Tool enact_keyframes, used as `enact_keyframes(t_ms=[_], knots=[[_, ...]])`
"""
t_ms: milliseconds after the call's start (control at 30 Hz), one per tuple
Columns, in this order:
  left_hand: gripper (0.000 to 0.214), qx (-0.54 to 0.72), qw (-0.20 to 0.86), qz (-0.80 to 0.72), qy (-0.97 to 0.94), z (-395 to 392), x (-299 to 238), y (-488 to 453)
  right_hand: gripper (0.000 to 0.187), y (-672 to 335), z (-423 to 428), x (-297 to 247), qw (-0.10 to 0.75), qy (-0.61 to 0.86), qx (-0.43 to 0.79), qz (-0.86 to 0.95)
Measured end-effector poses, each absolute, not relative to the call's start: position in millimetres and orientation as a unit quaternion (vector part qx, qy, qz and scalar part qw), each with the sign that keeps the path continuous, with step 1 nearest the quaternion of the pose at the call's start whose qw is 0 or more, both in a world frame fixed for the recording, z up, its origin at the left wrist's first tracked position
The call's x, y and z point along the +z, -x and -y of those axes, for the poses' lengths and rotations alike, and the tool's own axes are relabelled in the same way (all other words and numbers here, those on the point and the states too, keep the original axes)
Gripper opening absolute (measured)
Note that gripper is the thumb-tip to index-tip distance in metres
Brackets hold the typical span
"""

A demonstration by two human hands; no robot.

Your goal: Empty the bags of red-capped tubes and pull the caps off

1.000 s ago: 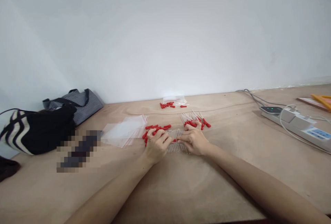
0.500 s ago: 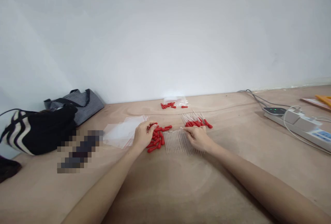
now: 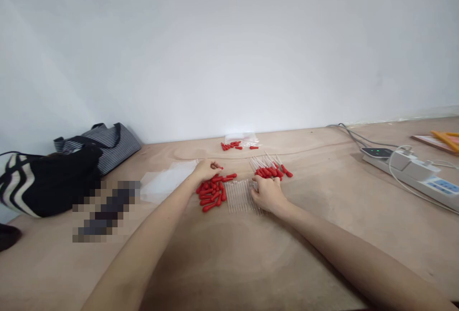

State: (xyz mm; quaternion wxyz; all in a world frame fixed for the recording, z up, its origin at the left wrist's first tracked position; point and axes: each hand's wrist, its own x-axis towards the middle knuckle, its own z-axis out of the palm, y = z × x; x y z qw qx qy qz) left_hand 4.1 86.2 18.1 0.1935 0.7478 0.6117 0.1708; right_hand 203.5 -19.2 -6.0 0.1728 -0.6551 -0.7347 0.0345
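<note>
My left hand point(image 3: 207, 170) is above the far side of a pile of red rubber dropper bulbs point(image 3: 211, 194), its fingertips pinched on one red bulb point(image 3: 221, 168). Right of the pile, clear thin dropper tubes point(image 3: 238, 196) lie side by side in a row. My right hand point(image 3: 268, 194) is over the right end of that row, thumb and fingers closed on a tube there; the hand covers part of it. Just beyond the right hand lie several droppers with red bulbs fitted point(image 3: 268, 171), their clear stems pointing away from me.
Translucent plastic bags point(image 3: 167, 182) lie left of the pile. Near the wall are more red bulbs point(image 3: 231, 146) and a clear bag point(image 3: 242, 138). A striped bag point(image 3: 116, 150) and black cloth item point(image 3: 60, 182) stand left; a power strip point(image 3: 416, 170) with cables lies right.
My left hand has moved slightly away from me and up off the pile, with a bulb in its fingertips. My right hand has shifted slightly left and nearer over the tubes.
</note>
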Motion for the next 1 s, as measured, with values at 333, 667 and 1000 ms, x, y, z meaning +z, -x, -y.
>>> enact_keyframes(t_ms=[333, 667, 1000], knots=[[0.020, 0.116, 0.163, -0.623, -0.756, -85, 27, -13, 0.022, -230, 15, -8, 0.309, 0.647, 0.010, 0.697], [0.029, 0.129, 0.122, -0.619, -0.765, -54, 21, -100, 0.028, -270, 2, -14, 0.403, 0.685, 0.016, 0.607], [0.029, 0.112, 0.139, -0.659, -0.730, -56, 15, -128, 0.025, -270, -1, -19, 0.396, 0.688, 0.001, 0.607]])
